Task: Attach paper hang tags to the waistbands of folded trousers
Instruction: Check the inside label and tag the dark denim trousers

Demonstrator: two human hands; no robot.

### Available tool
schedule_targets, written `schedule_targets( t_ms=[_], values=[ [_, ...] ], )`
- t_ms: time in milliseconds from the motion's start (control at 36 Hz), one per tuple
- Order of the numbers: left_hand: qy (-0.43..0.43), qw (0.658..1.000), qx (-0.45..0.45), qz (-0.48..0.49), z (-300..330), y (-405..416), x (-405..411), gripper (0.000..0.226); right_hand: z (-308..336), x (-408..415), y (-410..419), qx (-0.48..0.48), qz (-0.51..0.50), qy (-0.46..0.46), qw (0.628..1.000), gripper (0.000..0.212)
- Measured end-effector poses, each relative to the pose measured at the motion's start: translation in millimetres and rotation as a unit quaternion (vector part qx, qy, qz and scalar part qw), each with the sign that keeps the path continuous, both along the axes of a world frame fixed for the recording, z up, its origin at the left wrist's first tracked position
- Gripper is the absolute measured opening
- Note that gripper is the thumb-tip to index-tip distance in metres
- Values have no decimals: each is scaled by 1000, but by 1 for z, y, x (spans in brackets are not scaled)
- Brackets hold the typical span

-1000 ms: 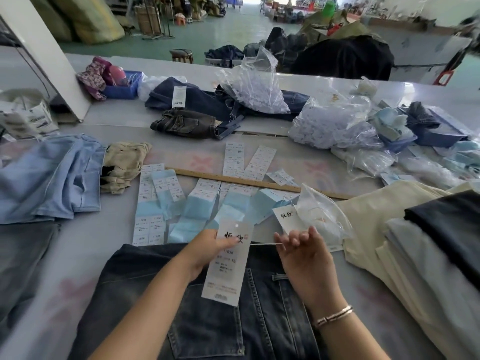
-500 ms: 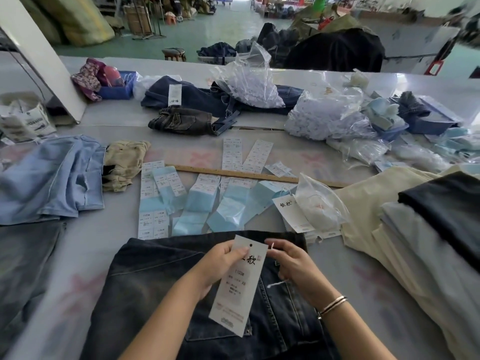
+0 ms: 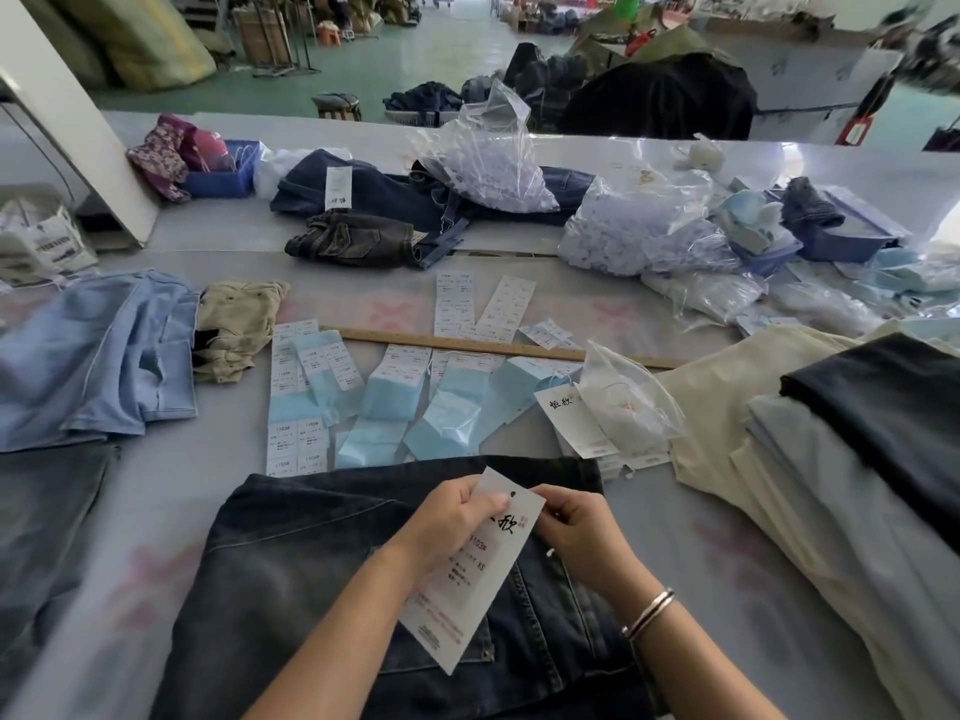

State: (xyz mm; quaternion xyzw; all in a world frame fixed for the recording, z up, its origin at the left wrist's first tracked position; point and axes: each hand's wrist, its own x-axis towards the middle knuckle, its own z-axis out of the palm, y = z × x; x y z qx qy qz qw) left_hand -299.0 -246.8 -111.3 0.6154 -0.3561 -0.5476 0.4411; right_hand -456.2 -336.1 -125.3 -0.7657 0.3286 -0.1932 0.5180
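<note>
Both hands work over the dark denim trousers (image 3: 322, 574), which lie folded on the grey table (image 3: 171, 491) directly in front of the person, waistband edge toward the far side. The left hand (image 3: 447, 532) grips a white paper hang tag (image 3: 467, 589) near its top, thumb across the face just below the punched hole; the tag hangs down tilted across the back pocket area. The right hand (image 3: 582, 527) is curled at the tag's upper right corner, fingertips pinched together as if on a thread or string, though the string itself is too fine to make out here. A short white bit shows on the denim just right of that hand; cannot tell whether it is a thread end. Judgement: the step in hand is threading or looping the tag's tie, with the tag not yet fixed to the waistband. Next move likely calls for bringing the tie to a belt loop or the waistband edge near the far side of the trousers and securing it, keeping the tag steady with the left hand. Beyond the trousers lie strips of size stickers (image 3: 296, 402), a wooden ruler (image 3: 498, 345), and a clear bag (image 3: 628, 402) beside more tags. A stack of folded trousers (image 3: 810, 459) sits to the right.
</note>
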Motion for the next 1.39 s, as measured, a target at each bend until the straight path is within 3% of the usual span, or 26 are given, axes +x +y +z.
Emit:
schedule_targets(
  t_ms=[333, 583, 806, 972, 1028, 1139, 1278, 1389],
  values=[
    [-25, 999, 5, -19, 0, 1, -3, 17, 3, -4, -3, -120, 37, 35, 991, 10],
    [-23, 999, -4, -27, -2, 1, -9, 14, 1, -8, -3, -124, 37, 38, 991, 11],
    [-63, 998, 8, -24, -6, -2, -8, 14, 1, -12, -4, -52, 44, 17, 997, 24],
    [-195, 981, 13, -15, -21, -5, -8, 17, 1, -15, 3, 165, 36, 10, 986, 33],
    [-229, 973, 12, -9, -27, -6, -11, 19, -3, -15, 8, 195, 23, 6, 980, 26],
    [-213, 977, 12, -2, -38, -6, -20, 19, -13, -10, 13, 149, -47, 20, 988, 14],
    [-200, 980, 9, -2, -45, -8, -29, 17, -22, -11, 14, 168, -98, 15, 981, 17],
    [-204, 979, 12, -19, -48, -11, -39, 24, -34, -15, 12, 120, -152, 24, 981, 22]
  ],
)
